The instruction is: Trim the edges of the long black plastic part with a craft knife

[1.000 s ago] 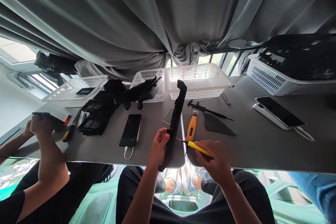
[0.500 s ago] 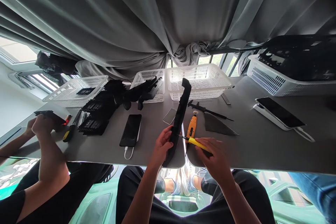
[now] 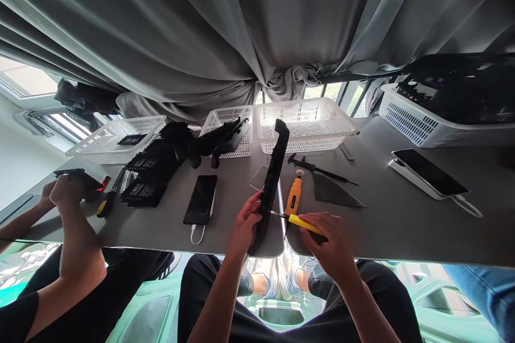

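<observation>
At the table's near edge, the left hand point(image 3: 244, 223) grips a long black plastic part point(image 3: 271, 185); the right hand point(image 3: 328, 244) clasps a yellow-handled knife point(image 3: 302, 223), blade apparently touching it; best stroked steadily, away from fingers.

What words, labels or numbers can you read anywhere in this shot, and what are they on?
No text reads for certain.
White shoes under the table: dark lettering, too small and blurred to read.
Yellow-handled tool in the right hand: no readable marking.
Long black part held by the left hand: none.
Phone: screen dark.
</observation>
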Available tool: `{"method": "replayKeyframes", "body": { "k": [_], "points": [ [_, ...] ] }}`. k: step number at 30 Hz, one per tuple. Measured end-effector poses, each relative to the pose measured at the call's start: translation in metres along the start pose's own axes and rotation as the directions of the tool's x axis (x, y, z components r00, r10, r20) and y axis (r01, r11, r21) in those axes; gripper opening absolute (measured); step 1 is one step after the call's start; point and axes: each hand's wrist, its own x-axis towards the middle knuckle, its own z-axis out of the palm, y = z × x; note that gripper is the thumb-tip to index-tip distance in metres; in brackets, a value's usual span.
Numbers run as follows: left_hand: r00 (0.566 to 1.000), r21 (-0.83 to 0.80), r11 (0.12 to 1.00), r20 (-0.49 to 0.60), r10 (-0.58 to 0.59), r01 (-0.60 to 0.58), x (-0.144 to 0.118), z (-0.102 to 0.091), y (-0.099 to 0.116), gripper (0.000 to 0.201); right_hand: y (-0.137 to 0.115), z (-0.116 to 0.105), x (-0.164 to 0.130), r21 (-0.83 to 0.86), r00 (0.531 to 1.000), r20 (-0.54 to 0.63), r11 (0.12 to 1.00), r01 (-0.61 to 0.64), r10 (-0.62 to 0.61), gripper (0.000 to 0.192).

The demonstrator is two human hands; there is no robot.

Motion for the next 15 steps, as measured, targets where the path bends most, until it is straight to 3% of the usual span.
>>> {"method": "replayKeyframes", "body": {
  "k": [15],
  "points": [
    [0.999, -0.005, 1.0, -0.04, 0.019, -0.019, 0.0021, -0.0045, -0.0018, 0.062, -0.004, -0.0028, -0.0006, 0.052, 0.997, 0.03, 0.996, 0.066, -0.068, 0.017]
  ]
}}
